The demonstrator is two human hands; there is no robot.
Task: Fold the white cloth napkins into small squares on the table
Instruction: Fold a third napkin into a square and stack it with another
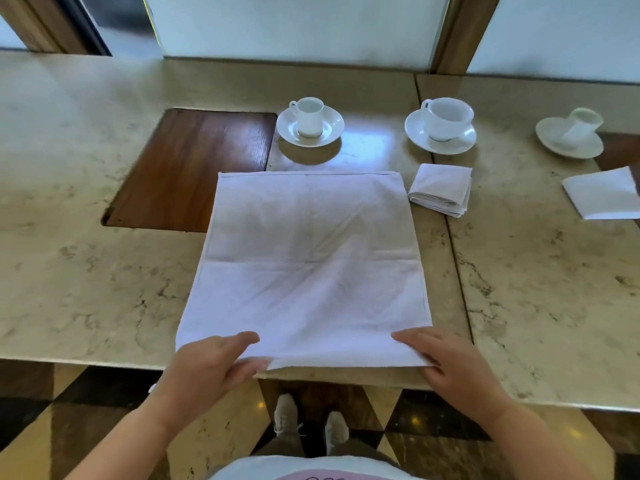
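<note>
While hands [332,365] pinch its near corners, napkin [308,258] flat, square-on.

Left grip [214,362] and right grip [446,358] both reach forward, fingers curled, pinching

Your open napkin [308,265] is plain white, faintly creased in a grey cross. The surface [86,265] under it is beige marble, veined in brown, with a reddish-brown wood-grain inset [187,171]. The folded napkin [441,188] is white, as are the cups and saucers [310,123]. The floor [86,410] shows dark brown and yellow triangles.
</note>
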